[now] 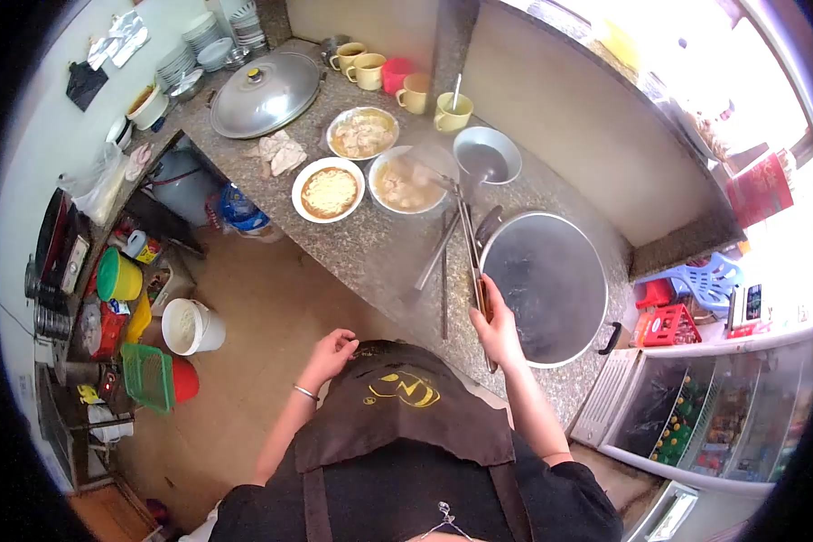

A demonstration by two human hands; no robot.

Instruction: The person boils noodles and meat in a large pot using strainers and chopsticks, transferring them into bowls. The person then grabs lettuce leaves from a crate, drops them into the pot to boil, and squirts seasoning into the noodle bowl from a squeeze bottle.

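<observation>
My right hand [495,323] is closed around the handle of a long metal utensil [471,239], whose far end reaches over a bowl of pale food in broth [408,181]. Beside that bowl stand a white bowl of noodles in brown broth [329,191] and another metal bowl of pale food [362,134]. A large steaming pot [544,289] is just right of my right hand. My left hand [336,350] hovers in front of the apron, its fingers curled, touching no dish; whether it holds anything small is unclear.
A big domed lid [266,94], a crumpled cloth [281,154], several mugs [365,71] and a grey bowl [487,155] stand along the counter [361,248]. A white bucket [192,327] is on the floor at left. A glass-fronted fridge [709,411] is at right.
</observation>
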